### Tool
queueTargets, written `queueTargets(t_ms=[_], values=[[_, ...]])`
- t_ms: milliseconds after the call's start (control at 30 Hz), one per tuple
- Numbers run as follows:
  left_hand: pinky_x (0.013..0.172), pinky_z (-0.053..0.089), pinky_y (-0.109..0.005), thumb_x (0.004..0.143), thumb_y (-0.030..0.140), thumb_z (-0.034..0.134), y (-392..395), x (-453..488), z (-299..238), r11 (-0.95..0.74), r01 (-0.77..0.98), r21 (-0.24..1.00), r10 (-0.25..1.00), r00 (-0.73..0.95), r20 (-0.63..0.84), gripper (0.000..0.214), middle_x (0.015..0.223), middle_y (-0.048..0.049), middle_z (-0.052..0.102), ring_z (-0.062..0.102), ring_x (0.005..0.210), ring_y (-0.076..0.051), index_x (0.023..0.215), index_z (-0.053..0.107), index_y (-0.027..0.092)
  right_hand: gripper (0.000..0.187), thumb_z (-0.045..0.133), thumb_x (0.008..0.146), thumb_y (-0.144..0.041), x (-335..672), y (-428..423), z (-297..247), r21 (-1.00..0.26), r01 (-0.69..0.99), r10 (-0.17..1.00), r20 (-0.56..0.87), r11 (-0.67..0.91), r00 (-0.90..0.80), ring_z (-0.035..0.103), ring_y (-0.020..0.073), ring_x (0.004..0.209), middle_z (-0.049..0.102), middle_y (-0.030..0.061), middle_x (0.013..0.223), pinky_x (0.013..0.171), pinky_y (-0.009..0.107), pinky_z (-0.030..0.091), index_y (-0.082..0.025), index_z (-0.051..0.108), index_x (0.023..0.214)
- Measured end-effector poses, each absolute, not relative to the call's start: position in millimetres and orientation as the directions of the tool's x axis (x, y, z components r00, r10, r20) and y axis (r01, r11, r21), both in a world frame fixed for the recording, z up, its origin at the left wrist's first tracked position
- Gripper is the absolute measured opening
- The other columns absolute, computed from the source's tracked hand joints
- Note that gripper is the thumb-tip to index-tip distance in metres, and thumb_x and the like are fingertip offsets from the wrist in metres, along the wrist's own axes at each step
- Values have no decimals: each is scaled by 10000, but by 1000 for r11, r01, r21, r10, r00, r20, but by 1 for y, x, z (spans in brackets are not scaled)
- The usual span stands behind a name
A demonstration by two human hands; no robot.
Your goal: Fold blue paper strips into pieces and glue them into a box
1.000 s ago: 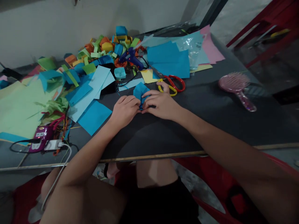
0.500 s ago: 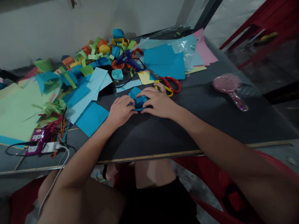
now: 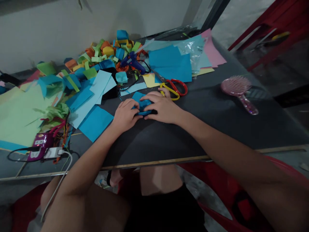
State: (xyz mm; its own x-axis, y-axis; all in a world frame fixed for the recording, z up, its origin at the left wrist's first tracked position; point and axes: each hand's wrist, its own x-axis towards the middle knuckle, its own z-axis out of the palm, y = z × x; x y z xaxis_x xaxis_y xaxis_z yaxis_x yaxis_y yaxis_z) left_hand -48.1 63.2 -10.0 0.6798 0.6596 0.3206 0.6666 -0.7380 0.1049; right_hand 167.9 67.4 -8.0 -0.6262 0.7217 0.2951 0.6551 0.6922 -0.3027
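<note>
A person's left hand (image 3: 126, 115) and right hand (image 3: 165, 108) pinched a folded blue paper (image 3: 142, 104) between their fingers on the dark tabletop (image 3: 169, 141), just short of the scissors (image 3: 172, 84). Uneven pressure risked skewing its creases, while a right-hand finger risked snagging the yellow handle (image 3: 178, 95) close by.

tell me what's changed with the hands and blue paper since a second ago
The left hand and right hand have parted slightly, baring more of the near edge of the blue paper. Both stay on it; the scissors, glue gun and hairbrush lie as they were.
</note>
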Motion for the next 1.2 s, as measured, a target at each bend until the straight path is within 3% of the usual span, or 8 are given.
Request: queueTargets(t_ms=[200, 367, 567, 867, 1200], values=[[916, 441, -424, 808, 448, 715, 70, -53, -11, -807, 555, 202, 590, 740, 323, 280, 1100, -83, 649, 555, 1124, -274, 726, 693, 181, 193, 611, 884, -299, 168, 69, -11, -361, 619, 714, 279, 698, -642, 470, 292, 1256, 612, 58, 1296, 1099, 583, 199, -255, 770, 783], [964, 447, -424, 854, 355, 683, 80, -60, -13, -854, 424, 301, 512, 790, 339, 153, 1083, -59, 677, 584, 1112, -232, 810, 732, 218, 136, 648, 863, -347, 174, 72, -10, -415, 592, 716, 277, 691, -641, 422, 307, 1317, 558, 47, 1378, 1112, 587, 205, -288, 768, 886], [896, 483, -391, 813, 383, 722, 78, -57, -15, -818, 444, 367, 572, 698, 430, 187, 909, -43, 687, 613, 984, -204, 746, 716, 209, 109, 701, 823, -373, 170, 71, -12, -431, 549, 691, 322, 716, -647, 428, 309, 1304, 570, 37, 1363, 1111, 589, 196, -296, 771, 856], [943, 447, -419, 849, 354, 688, 74, -54, -9, -768, 471, 433, 628, 686, 367, 162, 972, -52, 639, 575, 995, -204, 766, 723, 220, 92, 719, 808, -355, 174, 79, -14, -470, 493, 669, 359, 732, -651, 433, 296, 1288, 593, 26, 1321, 1117, 556, 216, -292, 780, 782], [934, 432, -428, 848, 366, 687, 72, -50, -13, -750, 516, 413, 656, 658, 369, 171, 1005, -64, 615, 540, 1022, -216, 791, 690, 205, 137, 734, 790, -402, 174, 75, -10, -541, 480, 701, 338, 691, -628, 457, 295, 1283, 584, 35, 1330, 1099, 554, 240, -272, 760, 759]])
